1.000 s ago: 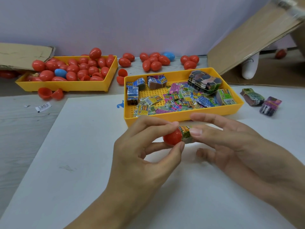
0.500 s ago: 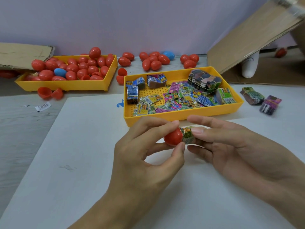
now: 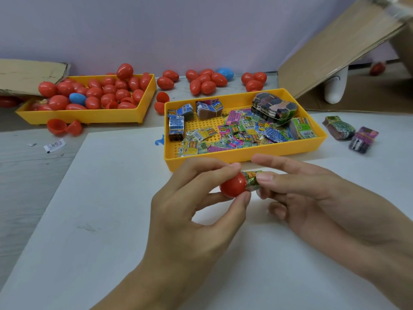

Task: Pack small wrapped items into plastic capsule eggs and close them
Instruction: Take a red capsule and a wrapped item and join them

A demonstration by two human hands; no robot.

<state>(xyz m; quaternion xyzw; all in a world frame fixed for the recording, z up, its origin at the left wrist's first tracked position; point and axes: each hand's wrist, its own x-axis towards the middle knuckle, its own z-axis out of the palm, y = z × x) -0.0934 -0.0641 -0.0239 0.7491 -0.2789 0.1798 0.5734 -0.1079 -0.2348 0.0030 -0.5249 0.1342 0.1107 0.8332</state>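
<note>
The left hand (image 3: 190,211) pinches a red capsule half (image 3: 233,187) at its fingertips; just right of it, the right hand (image 3: 312,198) pinches a wrapped item (image 3: 253,181) sticking from the half's mouth; both above the bench (image 3: 111,220).

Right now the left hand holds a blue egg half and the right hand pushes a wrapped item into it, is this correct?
Not quite: the egg half in the left hand is red, not blue, as the head view shows. The rest holds: the right hand pushes the wrapped item into it.
</note>
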